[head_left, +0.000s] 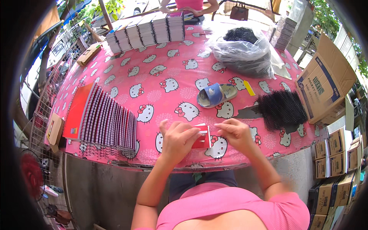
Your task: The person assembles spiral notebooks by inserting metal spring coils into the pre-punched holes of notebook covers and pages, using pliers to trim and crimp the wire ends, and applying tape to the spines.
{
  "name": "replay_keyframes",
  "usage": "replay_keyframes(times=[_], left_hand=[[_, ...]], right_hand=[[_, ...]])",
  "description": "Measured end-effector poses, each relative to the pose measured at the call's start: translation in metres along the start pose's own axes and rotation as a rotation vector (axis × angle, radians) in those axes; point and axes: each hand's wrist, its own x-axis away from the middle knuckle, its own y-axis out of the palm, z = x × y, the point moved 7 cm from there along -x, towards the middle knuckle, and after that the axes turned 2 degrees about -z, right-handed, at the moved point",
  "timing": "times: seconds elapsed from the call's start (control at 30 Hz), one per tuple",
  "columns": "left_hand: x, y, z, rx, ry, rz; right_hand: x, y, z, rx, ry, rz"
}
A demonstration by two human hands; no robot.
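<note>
From the head view, a small red booklet [204, 142] sits over the pink tablecloth [168, 101], its left side gripped by the left hand [178, 138]. Just beside it, the right hand's [235, 133] fingertips pinch together, on what I can't tell. Probably light, bendy, slick; best held by its edges.

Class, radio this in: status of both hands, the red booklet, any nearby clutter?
Left hand on red booklet, partly covering it. Right hand just off its right edge, fingertips bunched; hold unclear. Blue slipper farther out, black coils rightward.
</note>
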Motion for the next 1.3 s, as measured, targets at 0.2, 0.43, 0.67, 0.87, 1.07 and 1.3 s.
replay_keyframes(times=[0.2,0.43,0.67,0.87,1.07,1.3], left_hand=[[0.010,0.005,0.004,-0.083,-0.146,0.144],[0.009,0.007,0.000,-0.025,-0.151,0.108],[0.010,0.006,-0.002,-0.011,-0.137,0.118],[0.011,0.005,0.000,-0.016,-0.120,0.125],[0.011,0.007,-0.001,-0.009,-0.129,0.130],[0.018,0.003,-0.006,-0.027,-0.117,0.163]], right_hand=[[-0.007,-0.003,0.004,-0.037,0.039,0.105],[-0.025,-0.001,-0.005,0.039,-0.085,-0.038],[-0.029,0.010,-0.014,-0.177,-0.072,-0.260],[-0.025,0.017,0.004,-0.333,0.241,-0.319],[-0.015,0.021,-0.022,0.182,-0.228,-0.092],[-0.022,0.035,-0.024,0.236,-0.129,-0.213]])
